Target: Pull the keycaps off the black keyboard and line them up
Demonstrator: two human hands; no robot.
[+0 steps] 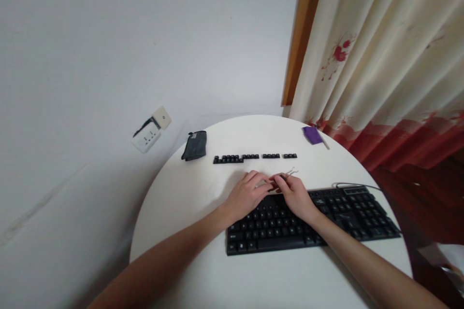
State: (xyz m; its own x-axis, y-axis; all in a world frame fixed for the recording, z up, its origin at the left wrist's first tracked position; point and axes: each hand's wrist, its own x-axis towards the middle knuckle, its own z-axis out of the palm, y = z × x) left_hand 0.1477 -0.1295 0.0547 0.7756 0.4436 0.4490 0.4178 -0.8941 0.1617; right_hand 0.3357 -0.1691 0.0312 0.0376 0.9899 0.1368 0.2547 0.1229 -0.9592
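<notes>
A black keyboard point(275, 231) lies on the white round table, with my forearms reaching over it. Above its back edge my right hand point(293, 195) is closed around a wire keycap puller point(292, 171), whose thin metal prongs stick out past the fingers. My left hand point(248, 193) meets it there, fingertips pinched together close to the right fingertips. Whatever the left fingers hold is too small and too covered to make out. Behind the hands, removed black keycaps point(232, 159) stand in a broken row on the table.
A dark zip pouch point(195, 146) lies at the table's back left. At the back right are a purple cloth point(312, 135) and a pale stick-like handle point(324, 140). The keyboard's cable point(357, 184) runs over the right edge. A wall socket point(147, 137) is at left.
</notes>
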